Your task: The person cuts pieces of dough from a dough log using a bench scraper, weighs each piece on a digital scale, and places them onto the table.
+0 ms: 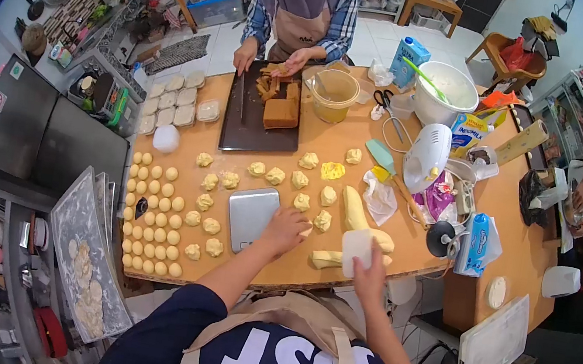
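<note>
My left hand [284, 233] is curled at the right edge of a flat silver kitchen scale [250, 215], with a small piece of dough [307, 230] at its fingertips; the palm side is hidden. In my right hand [370, 271] is a white dough scraper [356, 253], held upright over the dough strips. One thick dough strip [355, 209] bends away behind the scraper, and a shorter dough strip [326, 260] lies to its left. Rough dough lumps [275, 175] are scattered around the scale. Several rows of smooth dough balls [164, 204] sit at the table's left.
Across the table, a person cuts brown cake [281, 113] on a dark tray [237, 141]. A tub [333, 95], white bowl [447, 92], hand mixer [427, 156], green spatula [380, 155] and blue packet [477, 241] stand or lie rightward. Another person is far right. Floury trays [80, 227] lean at left.
</note>
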### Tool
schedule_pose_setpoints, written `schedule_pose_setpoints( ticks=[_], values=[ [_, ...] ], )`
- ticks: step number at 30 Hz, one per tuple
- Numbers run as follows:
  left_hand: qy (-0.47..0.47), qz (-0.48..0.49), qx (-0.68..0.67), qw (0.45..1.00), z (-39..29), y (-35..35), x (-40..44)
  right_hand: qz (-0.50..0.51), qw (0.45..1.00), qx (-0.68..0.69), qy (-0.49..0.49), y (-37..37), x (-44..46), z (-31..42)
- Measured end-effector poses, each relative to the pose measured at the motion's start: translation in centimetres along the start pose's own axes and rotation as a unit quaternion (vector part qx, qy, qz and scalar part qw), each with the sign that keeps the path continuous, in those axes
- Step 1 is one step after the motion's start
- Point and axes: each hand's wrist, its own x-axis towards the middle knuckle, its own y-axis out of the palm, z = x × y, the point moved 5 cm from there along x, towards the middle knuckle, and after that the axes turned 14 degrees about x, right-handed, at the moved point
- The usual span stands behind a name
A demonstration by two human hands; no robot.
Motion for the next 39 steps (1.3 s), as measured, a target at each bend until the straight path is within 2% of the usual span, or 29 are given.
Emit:
schedule_pose_setpoints(
  ticks=[3, 6, 9, 11, 14, 17, 20, 22, 24, 26, 27, 29, 30, 31, 34, 37, 39],
  values=[
    [-0.063, -0.083, 0.017, 0.994, -1.2, -4.2, -0.6, 0.081, 0.994, -0.057, 0.054, 1.9, -1.1, 0.0],
    [-0.093, -0.054, -0.009, 0.994, -2.4, -5.5, -1.4, 0.134, 0.983, -0.073, 0.097, 3.1, -2.2, 0.1],
    [0.029, -0.030, -0.112, 0.993, -5.5, -0.5, -1.7, 0.171, 0.971, -0.106, 0.126, 3.7, -1.7, 1.2],
    [0.017, -0.024, -0.095, 0.995, -7.0, 1.7, -1.8, 0.200, 0.962, -0.126, 0.138, 4.2, -1.7, 1.0],
    [-0.004, 0.009, -0.088, 0.996, -7.1, 2.7, -1.9, 0.211, 0.963, -0.130, 0.104, 6.0, -2.2, -1.1],
    [-0.036, 0.028, -0.126, 0.991, -6.0, 3.4, -3.0, 0.223, 0.953, -0.135, 0.154, 7.4, -1.7, -1.0],
    [-0.050, -0.029, -0.161, 0.985, -4.2, 2.5, -4.4, 0.212, 0.972, -0.097, 0.037, 9.1, -2.1, -1.5],
    [-0.077, -0.106, -0.159, 0.979, -2.4, 0.3, -5.7, 0.098, 0.987, -0.078, -0.096, 7.8, -1.5, 0.6],
    [-0.130, -0.200, -0.134, 0.962, 0.6, -2.9, -7.4, 0.024, 0.998, 0.004, -0.049, 5.9, -1.1, 1.4],
    [-0.223, -0.174, -0.193, 0.940, 4.7, -3.4, -8.1, -0.006, 0.976, 0.140, 0.169, 3.9, -0.5, 1.5],
    [-0.268, -0.164, -0.222, 0.923, 6.4, -3.6, -8.2, -0.014, 0.977, 0.143, 0.157, 3.3, -0.3, 1.7],
    [-0.211, 0.007, -0.032, 0.977, 6.9, -3.3, -7.9, -0.029, 0.980, 0.149, 0.130, 2.6, -0.1, 2.2],
    [-0.177, 0.094, 0.064, 0.978, 7.2, -3.0, -7.7, -0.033, 0.980, 0.156, 0.120, 2.8, -0.2, 2.4],
    [-0.214, 0.154, 0.041, 0.964, 6.9, -5.3, -7.2, -0.037, 0.980, 0.161, 0.110, 2.8, -0.4, 2.3],
    [-0.242, -0.116, -0.062, 0.961, 9.4, -8.1, -7.4, -0.047, 0.983, 0.158, 0.080, 2.8, -1.1, 1.9],
    [-0.237, -0.266, -0.080, 0.931, 12.4, -10.5, -8.7, -0.050, 0.993, 0.105, 0.020, 3.2, -1.5, 1.1],
    [-0.275, -0.297, -0.065, 0.912, 13.4, -10.6, -10.1, -0.043, 0.997, 0.059, -0.030, 3.6, -1.7, 0.8]
  ],
)
